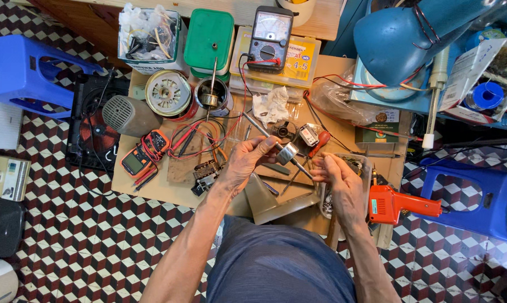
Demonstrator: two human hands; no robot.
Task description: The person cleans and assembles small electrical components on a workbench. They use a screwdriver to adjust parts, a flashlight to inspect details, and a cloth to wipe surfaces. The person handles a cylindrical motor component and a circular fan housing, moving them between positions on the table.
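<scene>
Near the front edge of my cluttered wooden board [152,188], my left hand [245,160] pinches the rotor [288,152] by its stiff, probably heavy, slippery steel shaft while my right hand [339,179] curls loosely at the shaft's lower end.

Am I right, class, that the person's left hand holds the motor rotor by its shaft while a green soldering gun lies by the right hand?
No. In the head view the soldering gun by the right hand is orange, not green. The left hand does hold the motor rotor by its shaft.
</scene>
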